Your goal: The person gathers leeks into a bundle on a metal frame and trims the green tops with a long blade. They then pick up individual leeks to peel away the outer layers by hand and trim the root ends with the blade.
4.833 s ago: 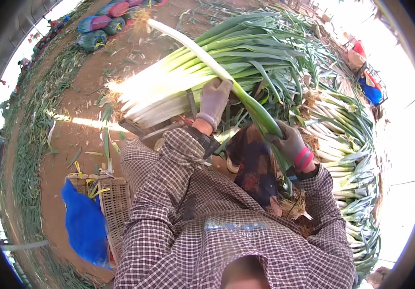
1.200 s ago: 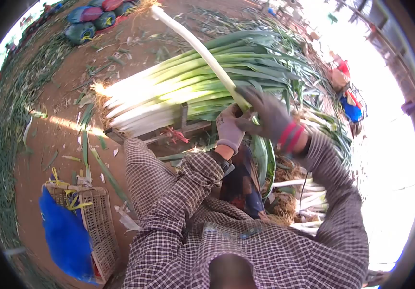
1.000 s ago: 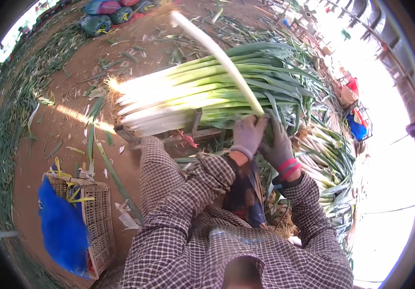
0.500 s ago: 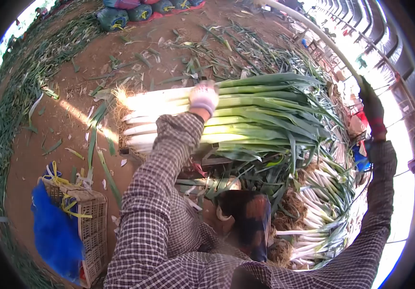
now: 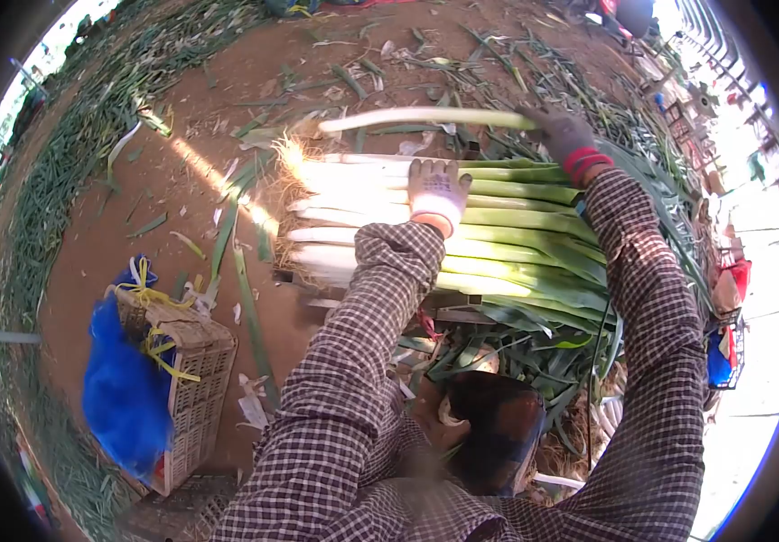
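It looks like a farm work area with a brown earth floor: long white-and-green leeks lie under the left hand, green leaf trimmings heap well left of it, and grey arched metal ribs stand beyond the right hand.

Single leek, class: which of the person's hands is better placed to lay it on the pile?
Probably the right hand: it holds the leek by its green part, beside the pile. The left hand rests on the pile.
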Available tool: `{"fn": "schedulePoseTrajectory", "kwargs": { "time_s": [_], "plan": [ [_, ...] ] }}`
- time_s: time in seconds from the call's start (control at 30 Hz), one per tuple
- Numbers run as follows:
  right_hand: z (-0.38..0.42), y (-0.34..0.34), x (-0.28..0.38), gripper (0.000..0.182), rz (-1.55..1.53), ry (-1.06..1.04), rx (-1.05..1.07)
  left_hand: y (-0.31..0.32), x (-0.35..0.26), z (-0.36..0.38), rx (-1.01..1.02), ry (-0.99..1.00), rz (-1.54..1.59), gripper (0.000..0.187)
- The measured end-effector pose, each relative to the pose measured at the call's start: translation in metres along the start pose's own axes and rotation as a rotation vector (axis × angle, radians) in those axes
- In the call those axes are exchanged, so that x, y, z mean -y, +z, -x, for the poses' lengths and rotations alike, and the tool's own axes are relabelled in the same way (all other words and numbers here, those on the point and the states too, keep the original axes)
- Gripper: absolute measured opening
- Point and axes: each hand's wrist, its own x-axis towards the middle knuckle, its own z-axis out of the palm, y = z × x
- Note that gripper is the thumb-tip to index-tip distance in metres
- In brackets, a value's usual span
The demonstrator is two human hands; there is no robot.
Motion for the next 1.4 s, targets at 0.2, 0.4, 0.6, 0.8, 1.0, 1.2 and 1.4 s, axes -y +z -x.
{"fn": "schedulePoseTrajectory", "kwargs": {
  "time_s": [0.2,0.4,0.6,0.8,1.0,1.2,1.4],
  "plan": [
    [0.003,0.015,0.003,0.050,-0.374,-0.013,0.139,0.001,0.000,0.002,-0.074,0.005,0.000,0.050],
    [0.016,0.008,-0.011,0.049,-0.451,-0.065,0.223,-0.005,0.000,0.005,-0.061,0.001,0.052,0.051],
    [0.009,0.004,0.002,0.048,-0.354,-0.045,0.270,0.005,0.001,-0.001,-0.024,-0.027,0.062,0.053],
    [0.011,0.025,0.010,0.051,-0.406,-0.033,0.527,0.005,0.020,-0.011,0.070,0.062,0.222,0.051],
    [0.003,0.031,0.016,0.057,-0.354,0.042,0.676,-0.021,0.076,-0.038,-0.192,0.226,0.374,0.037],
    [0.004,0.018,0.009,0.056,0.117,0.063,0.700,-0.026,0.066,-0.034,0.206,0.193,0.263,0.042],
    [0.061,-0.017,-0.026,0.050,-0.111,0.313,0.549,-0.004,0.082,-0.052,0.324,0.198,0.185,0.043]
  ]
}}
